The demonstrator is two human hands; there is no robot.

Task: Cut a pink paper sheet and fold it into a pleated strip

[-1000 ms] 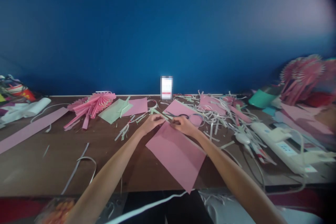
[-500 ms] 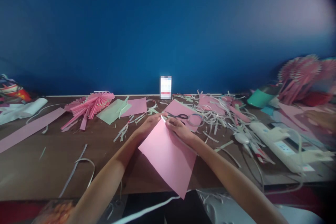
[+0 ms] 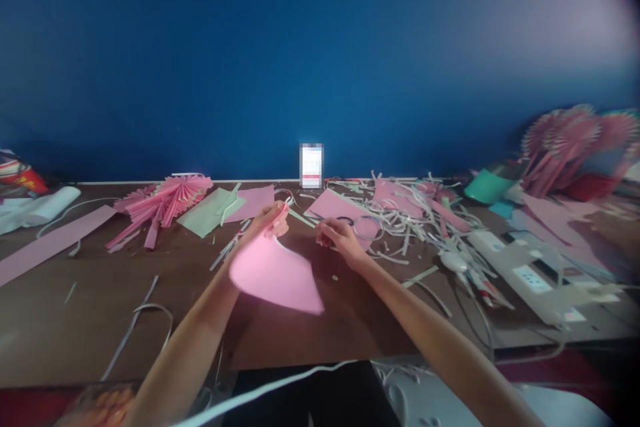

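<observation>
My left hand (image 3: 267, 220) pinches the top corner of a pink paper sheet (image 3: 274, 273) and holds it up off the brown table (image 3: 90, 307); the sheet hangs curved and blurred. My right hand (image 3: 338, 239) rests just to its right on the table, fingers curled, apart from the sheet. I cannot see anything in it. Scissors (image 3: 350, 221) lie right behind my right hand on another pink sheet (image 3: 333, 205).
Folded pink paper fans (image 3: 160, 203) and a green sheet (image 3: 207, 211) lie at back left. A heap of paper strips (image 3: 420, 213) lies at back right. A white power strip (image 3: 525, 270) and more fans (image 3: 570, 140) are at the right. A long pink strip (image 3: 45, 247) lies left.
My left hand has lifted the pink sheet off the table and swung it left. My right hand has let go of the sheet's corner and stayed near the scissors.
</observation>
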